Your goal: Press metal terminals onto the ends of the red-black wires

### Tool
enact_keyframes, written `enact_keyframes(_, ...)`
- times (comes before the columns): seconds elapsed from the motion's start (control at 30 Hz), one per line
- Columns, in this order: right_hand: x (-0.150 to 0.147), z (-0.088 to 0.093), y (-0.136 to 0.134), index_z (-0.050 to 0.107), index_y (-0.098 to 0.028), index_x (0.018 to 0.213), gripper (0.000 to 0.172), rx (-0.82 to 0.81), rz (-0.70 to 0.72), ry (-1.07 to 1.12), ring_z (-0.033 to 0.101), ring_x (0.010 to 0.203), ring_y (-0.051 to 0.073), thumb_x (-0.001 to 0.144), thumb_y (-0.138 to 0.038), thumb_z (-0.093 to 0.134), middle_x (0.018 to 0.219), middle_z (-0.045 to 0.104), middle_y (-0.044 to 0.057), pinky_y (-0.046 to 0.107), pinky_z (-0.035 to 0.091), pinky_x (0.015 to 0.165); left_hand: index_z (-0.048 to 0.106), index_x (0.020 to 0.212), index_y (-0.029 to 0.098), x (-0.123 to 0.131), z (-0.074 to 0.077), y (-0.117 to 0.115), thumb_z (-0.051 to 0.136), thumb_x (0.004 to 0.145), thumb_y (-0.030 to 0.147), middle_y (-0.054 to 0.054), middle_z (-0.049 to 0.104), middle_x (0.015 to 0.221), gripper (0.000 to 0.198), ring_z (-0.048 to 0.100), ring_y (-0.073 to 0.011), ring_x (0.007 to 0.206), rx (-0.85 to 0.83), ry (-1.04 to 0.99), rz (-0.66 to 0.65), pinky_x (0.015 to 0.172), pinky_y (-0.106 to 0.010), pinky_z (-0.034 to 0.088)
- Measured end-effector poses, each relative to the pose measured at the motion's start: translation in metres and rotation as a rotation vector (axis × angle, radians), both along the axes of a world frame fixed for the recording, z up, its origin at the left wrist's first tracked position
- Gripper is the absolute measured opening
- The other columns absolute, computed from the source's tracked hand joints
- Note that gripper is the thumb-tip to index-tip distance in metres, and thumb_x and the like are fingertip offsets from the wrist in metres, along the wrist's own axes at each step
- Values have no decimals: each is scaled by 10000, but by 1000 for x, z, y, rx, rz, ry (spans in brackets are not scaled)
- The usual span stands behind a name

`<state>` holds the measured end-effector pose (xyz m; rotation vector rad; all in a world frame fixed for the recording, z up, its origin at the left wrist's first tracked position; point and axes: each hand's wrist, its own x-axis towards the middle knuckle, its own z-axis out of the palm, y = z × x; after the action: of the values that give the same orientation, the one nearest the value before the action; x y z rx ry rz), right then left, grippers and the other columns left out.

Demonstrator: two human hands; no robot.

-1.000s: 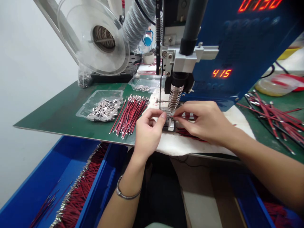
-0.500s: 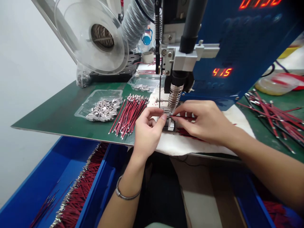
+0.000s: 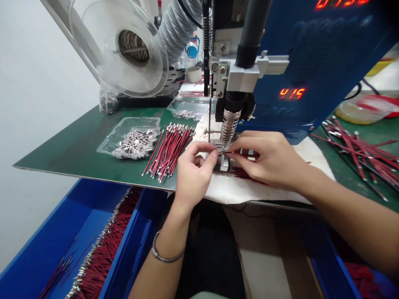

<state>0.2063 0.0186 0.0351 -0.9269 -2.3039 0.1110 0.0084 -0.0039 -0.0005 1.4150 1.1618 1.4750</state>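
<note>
Green bench, right hand pinching red wire, left hand beside

Red wires, silver terminals, green mat, blue bin, seemingly orange-red digits

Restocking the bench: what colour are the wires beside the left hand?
Red with silvery tips; the wires show best in the head view.
</note>
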Motion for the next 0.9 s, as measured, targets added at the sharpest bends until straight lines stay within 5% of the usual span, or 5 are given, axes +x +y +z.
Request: enact_keyframes(0.9,2,-1,2,787,-221,981,175,22,20,-52,727,778,190,992,-199,614,948,797,59,305,517,662,717,905,194,1,2,0,764,862,233,-29,760,889,74,550,-104,587,-9,42,-3,509,-240,383)
